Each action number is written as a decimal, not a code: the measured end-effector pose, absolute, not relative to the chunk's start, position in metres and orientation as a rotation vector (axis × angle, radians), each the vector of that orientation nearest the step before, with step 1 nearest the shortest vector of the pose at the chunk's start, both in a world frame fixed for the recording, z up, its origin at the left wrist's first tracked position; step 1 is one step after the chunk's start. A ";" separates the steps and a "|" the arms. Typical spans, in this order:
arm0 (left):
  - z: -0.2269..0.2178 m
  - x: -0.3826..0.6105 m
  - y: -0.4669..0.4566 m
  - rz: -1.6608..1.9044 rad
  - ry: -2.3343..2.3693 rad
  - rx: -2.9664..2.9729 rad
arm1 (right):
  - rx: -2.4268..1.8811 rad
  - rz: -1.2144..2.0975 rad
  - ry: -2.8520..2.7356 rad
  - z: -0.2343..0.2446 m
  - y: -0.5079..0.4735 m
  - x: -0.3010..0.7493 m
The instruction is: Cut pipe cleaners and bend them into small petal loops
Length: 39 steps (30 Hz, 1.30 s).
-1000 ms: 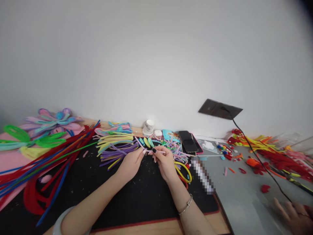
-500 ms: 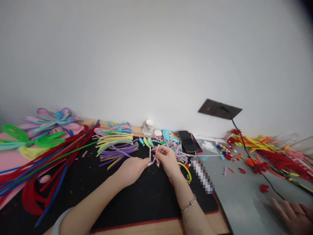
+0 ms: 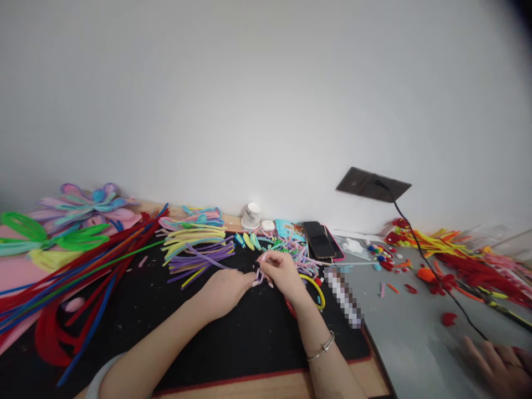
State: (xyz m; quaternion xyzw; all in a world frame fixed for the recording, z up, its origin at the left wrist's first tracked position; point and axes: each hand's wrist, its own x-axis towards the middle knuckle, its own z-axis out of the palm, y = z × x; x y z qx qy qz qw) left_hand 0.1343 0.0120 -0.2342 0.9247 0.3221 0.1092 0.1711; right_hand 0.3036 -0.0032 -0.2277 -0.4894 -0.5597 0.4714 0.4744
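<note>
Between my two hands, over the black mat [image 3: 245,338], is a short pale lilac pipe cleaner [image 3: 260,271], bent into a narrow loop. My left hand [image 3: 228,291] pinches its lower end between thumb and fingers. My right hand [image 3: 280,277], dark-nailed at one finger, closes on the upper part from the right. The fingers hide some of the loop. Just behind the hands lie small banana-shaped twisted pieces [image 3: 248,241] and a heap of short pastel pipe cleaner pieces [image 3: 293,247]. A yellow bent pipe cleaner [image 3: 319,293] rests beside my right wrist.
Pastel pipe cleaner bundles [image 3: 199,260] and long red and blue pipe cleaners [image 3: 95,266] lie left. Behind stand a paper cup [image 3: 253,213] and a phone [image 3: 319,242]. On the grey table [image 3: 399,327] at right are a black cable [image 3: 432,266], pompoms [image 3: 380,252] and another person's hand [image 3: 499,366].
The upright end of the lilac pipe cleaner has been folded over towards my right fingers, so the loop is tighter. My left hand has shifted slightly right; the other person's hand has barely moved.
</note>
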 end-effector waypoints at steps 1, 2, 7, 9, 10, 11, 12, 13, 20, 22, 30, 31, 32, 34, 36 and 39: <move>-0.235 0.134 0.012 0.315 0.926 2.632 | -1.192 1.133 -1.336 -0.229 -0.003 0.303; -0.236 0.134 0.013 0.320 0.938 2.638 | -1.187 1.110 -1.299 -0.230 -0.002 0.303; -0.234 0.134 0.015 0.336 1.015 2.631 | -1.131 1.056 -1.085 -0.234 0.001 0.302; -0.232 0.135 0.015 0.336 1.045 2.630 | -1.088 1.059 -0.984 -0.235 0.001 0.300; -0.231 0.135 0.015 0.337 1.058 2.629 | -1.068 1.060 -0.935 -0.235 0.001 0.299; -0.231 0.136 0.015 0.341 1.069 2.627 | -1.051 1.061 -0.888 -0.236 0.002 0.297; -0.230 0.136 0.015 0.349 1.079 2.625 | -1.037 1.060 -0.845 -0.236 0.002 0.296; -0.230 0.137 0.015 0.357 1.090 2.623 | -1.024 1.061 -0.806 -0.236 0.002 0.295; -0.231 0.136 0.014 0.495 1.077 2.464 | -0.922 1.110 -0.720 -0.236 0.001 0.293; -0.231 0.135 0.012 0.572 1.008 2.312 | -0.903 1.124 -0.754 -0.236 0.001 0.293; -0.240 0.141 0.014 0.624 0.590 1.625 | -0.854 1.233 -0.844 -0.231 -0.002 0.292; -0.240 0.141 0.016 0.618 0.556 1.595 | -0.852 1.247 -0.850 -0.230 -0.002 0.292; -0.241 0.141 0.017 0.609 0.533 1.587 | -0.855 1.256 -0.857 -0.230 -0.003 0.292; -0.240 0.139 0.019 0.584 0.527 1.617 | -0.868 1.264 -0.869 -0.229 -0.003 0.293; -0.237 0.137 0.020 0.555 0.546 1.657 | -0.877 1.278 -0.881 -0.230 -0.003 0.293; -0.233 0.135 0.020 0.539 0.544 1.655 | -0.884 1.287 -0.890 -0.229 -0.003 0.294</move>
